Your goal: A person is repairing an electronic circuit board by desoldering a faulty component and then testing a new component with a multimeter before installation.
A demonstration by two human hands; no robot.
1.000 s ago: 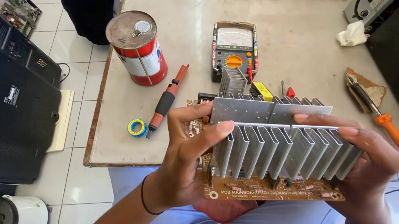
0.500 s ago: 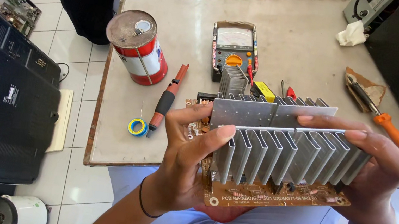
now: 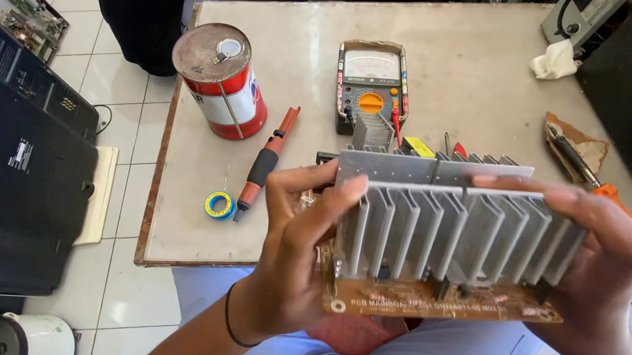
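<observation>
Head view. A brown rectangular circuit board (image 3: 443, 301) carrying a large grey finned aluminium heat sink (image 3: 451, 223) is held above the lap, at the near edge of the beige table (image 3: 465, 75). The left hand (image 3: 297, 250) clasps the board's left end, thumb on the fins; the right hand (image 3: 596, 261) wraps its right end, fingers (image 3: 531, 187) across the top. On the table: a red-and-white metal can (image 3: 222, 80), an analogue multimeter (image 3: 371, 86), a red-and-black-handled tool (image 3: 264, 161), and a blue-and-yellow solder spool (image 3: 219, 205).

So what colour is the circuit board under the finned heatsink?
Brown circuit board, with a silver-grey heatsink on it; the head view shows it best.
</observation>
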